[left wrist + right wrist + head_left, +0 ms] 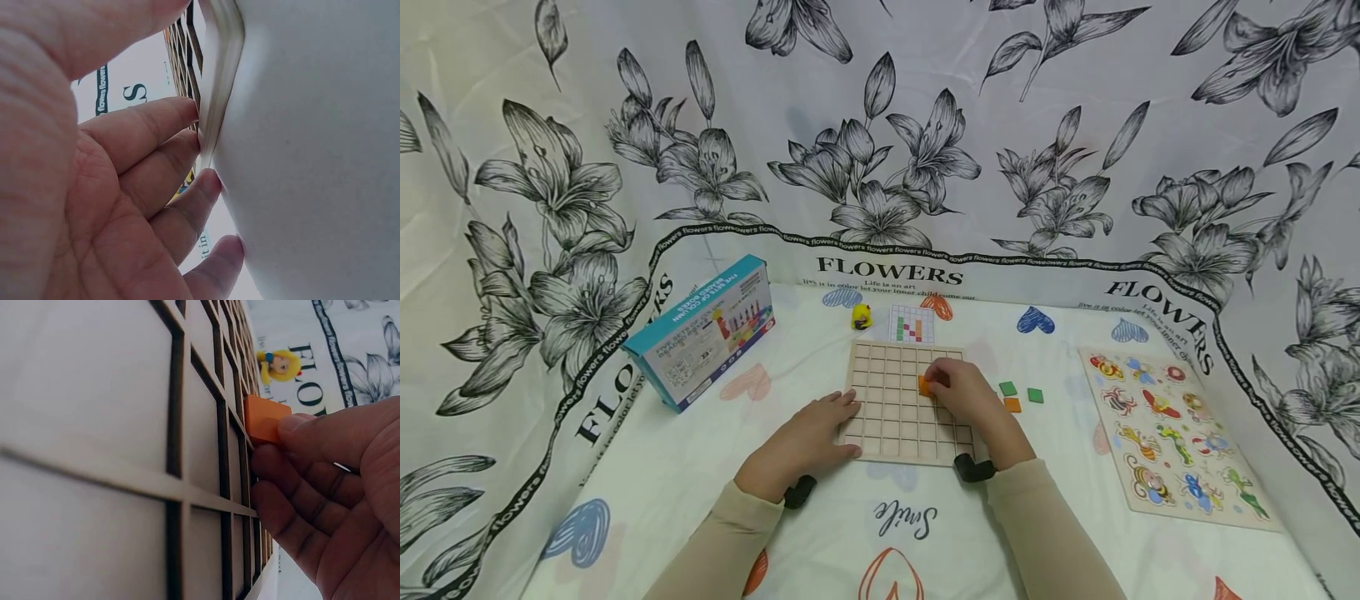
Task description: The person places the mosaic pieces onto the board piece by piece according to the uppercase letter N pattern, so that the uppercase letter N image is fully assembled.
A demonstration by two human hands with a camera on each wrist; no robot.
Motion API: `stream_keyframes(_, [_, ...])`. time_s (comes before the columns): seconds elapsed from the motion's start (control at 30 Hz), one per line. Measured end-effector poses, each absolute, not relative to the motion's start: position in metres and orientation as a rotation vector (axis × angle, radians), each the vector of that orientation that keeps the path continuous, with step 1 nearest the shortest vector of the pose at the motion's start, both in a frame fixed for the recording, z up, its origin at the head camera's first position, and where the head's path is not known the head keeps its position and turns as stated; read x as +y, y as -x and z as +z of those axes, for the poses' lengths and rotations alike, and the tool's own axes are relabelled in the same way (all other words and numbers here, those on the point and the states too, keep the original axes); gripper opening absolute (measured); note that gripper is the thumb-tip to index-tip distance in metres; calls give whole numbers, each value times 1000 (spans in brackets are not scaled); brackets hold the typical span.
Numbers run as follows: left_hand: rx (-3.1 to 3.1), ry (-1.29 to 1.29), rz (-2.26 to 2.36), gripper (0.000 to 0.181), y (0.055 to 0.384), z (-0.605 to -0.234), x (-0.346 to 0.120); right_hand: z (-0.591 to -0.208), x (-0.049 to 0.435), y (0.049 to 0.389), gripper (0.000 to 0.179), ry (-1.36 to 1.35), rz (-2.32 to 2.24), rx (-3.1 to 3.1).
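A wooden grid board (887,433) lies flat on the cloth in front of the person. The right hand (962,392) is over its upper right part and pinches an orange square tile (265,419) between thumb and fingers, the tile's edge right at the grid. At the board's left edge the left hand (812,433) rests with fingers spread, fingertips touching the board's side (222,87) in the left wrist view. Right of the board lie two green tiles (1035,395) and another orange tile (1012,405), partly near the right forearm.
Behind the board are a pattern card (912,323) with coloured squares and a small yellow figure (861,316). A blue and white box (707,333) stands at the left. An insect puzzle board (1180,442) lies at the right. Flower-printed cloth (880,108) hangs behind.
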State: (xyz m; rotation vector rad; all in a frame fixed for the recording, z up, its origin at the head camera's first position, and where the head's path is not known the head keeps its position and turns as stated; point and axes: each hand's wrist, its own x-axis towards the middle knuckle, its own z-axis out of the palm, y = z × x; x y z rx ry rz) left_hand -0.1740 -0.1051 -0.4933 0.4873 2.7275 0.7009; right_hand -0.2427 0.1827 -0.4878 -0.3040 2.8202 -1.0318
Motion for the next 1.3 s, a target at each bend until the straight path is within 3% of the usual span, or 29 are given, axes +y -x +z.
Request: stream_keyframes(1.3, [2729,-496,708,75,173,-491,-104,-492,187,237,7,369,-1008,2781])
